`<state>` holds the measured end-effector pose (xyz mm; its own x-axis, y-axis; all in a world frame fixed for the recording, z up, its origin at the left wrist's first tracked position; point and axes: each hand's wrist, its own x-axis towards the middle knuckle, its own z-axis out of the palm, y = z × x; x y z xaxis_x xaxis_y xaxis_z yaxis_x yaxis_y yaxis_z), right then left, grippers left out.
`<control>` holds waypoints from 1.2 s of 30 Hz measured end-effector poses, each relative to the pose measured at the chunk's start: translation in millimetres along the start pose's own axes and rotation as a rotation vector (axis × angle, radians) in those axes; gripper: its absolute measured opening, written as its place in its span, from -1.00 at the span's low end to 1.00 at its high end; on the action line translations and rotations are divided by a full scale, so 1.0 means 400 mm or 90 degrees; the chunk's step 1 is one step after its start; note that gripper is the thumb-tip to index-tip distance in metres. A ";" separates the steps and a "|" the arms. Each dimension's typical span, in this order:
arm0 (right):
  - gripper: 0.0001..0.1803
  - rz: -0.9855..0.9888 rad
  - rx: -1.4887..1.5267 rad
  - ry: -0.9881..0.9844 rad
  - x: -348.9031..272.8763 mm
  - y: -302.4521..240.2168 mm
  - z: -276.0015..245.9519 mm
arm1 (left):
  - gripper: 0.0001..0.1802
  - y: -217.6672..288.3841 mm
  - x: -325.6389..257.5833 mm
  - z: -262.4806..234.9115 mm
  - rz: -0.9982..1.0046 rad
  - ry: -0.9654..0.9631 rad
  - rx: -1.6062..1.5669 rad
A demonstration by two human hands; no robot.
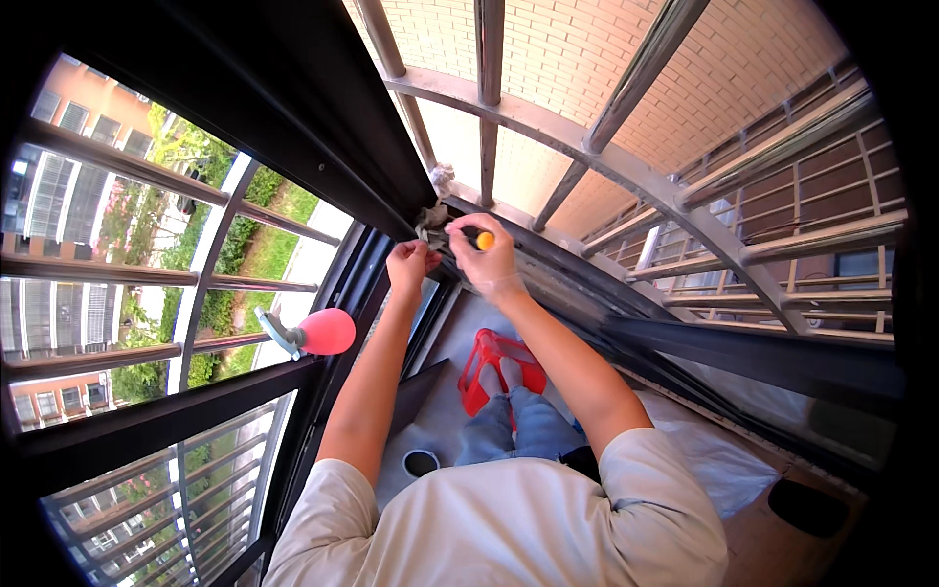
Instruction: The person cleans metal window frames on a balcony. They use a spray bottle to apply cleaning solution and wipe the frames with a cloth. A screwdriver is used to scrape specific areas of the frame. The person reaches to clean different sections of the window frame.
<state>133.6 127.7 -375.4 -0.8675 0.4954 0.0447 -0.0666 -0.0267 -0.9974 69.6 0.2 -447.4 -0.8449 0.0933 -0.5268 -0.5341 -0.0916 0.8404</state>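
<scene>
Head view: our right hand (492,256) has its fingers clamped on an orange-capped screwdriver (473,238) at the dark window frame (323,127) corner. Our left hand (407,264) pinches a grey rag (428,221) beside it. We could slip off the red stool (486,367) (feet barely fit). The screwdriver tip is hidden, and the fastener can't be made out.
</scene>
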 end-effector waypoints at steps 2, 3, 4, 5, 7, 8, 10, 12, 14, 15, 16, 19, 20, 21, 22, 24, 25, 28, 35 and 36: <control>-0.94 0.157 0.142 0.027 -0.019 -0.065 -0.017 | -0.83 0.002 -0.004 -0.015 -0.015 -0.013 0.033; -0.94 0.161 0.197 0.054 -0.028 -0.070 -0.022 | -0.82 -0.003 -0.001 -0.016 -0.009 -0.010 0.032; -0.95 0.147 0.202 0.071 -0.036 -0.078 -0.028 | -0.82 -0.011 -0.001 -0.018 -0.002 -0.007 0.031; -0.95 0.136 0.206 0.090 -0.046 -0.083 -0.036 | -0.81 -0.022 -0.002 -0.020 0.002 -0.004 0.031; -0.95 0.142 0.215 0.108 -0.056 -0.075 -0.049 | -0.83 -0.037 0.003 -0.024 0.073 0.007 0.037; -0.95 0.143 0.218 0.117 -0.057 -0.072 -0.058 | -0.82 -0.032 -0.002 -0.017 0.110 0.021 0.053; -0.94 0.209 0.276 0.181 -0.060 -0.076 -0.076 | -0.85 -0.028 -0.019 -0.003 0.165 0.038 0.030; -0.92 0.241 0.337 0.214 -0.068 -0.071 -0.105 | -0.90 -0.014 -0.045 0.003 0.156 -0.033 -0.113; -0.93 0.257 0.412 0.226 -0.082 -0.082 -0.134 | -0.94 0.004 -0.073 0.000 0.135 -0.126 -0.243; -0.91 0.264 0.442 0.223 -0.093 -0.090 -0.150 | -0.95 0.017 -0.088 -0.009 0.118 -0.183 -0.302; -0.91 0.268 0.454 0.201 -0.103 -0.093 -0.169 | -0.94 0.023 -0.099 -0.020 0.101 -0.241 -0.360; -0.91 0.279 0.497 0.148 -0.127 -0.115 -0.213 | -0.93 0.025 -0.126 -0.050 0.136 -0.333 -0.433; -0.91 0.284 0.519 0.139 -0.133 -0.136 -0.222 | -0.85 0.043 -0.152 -0.045 0.116 -0.340 -0.474; -0.91 0.290 0.540 0.130 -0.140 -0.155 -0.228 | -0.83 0.068 -0.178 -0.039 0.081 -0.336 -0.485; -0.91 0.283 0.547 0.117 -0.144 -0.172 -0.233 | -0.81 0.095 -0.205 -0.033 0.045 -0.332 -0.495; -0.92 0.254 0.526 0.105 -0.157 -0.212 -0.231 | -0.75 0.089 -0.207 -0.047 -0.011 -0.321 -0.462; -0.92 0.240 0.516 0.099 -0.163 -0.228 -0.231 | -0.75 0.086 -0.210 -0.050 -0.034 -0.303 -0.446; -0.91 0.140 0.396 0.048 -0.178 -0.266 -0.241 | -0.70 0.126 -0.244 -0.032 -0.133 -0.267 -0.419; -0.88 0.087 0.374 -0.035 -0.201 -0.319 -0.256 | -0.63 0.156 -0.299 -0.030 -0.219 -0.308 -0.404; -0.88 0.083 0.379 -0.045 -0.204 -0.325 -0.256 | -0.65 0.153 -0.306 -0.034 -0.200 -0.337 -0.395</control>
<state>263.3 179.6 -255.3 -0.9162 0.3973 -0.0526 -0.2035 -0.5743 -0.7929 139.9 -30.2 -333.1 -0.6134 0.6389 -0.4642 -0.7898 -0.4935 0.3642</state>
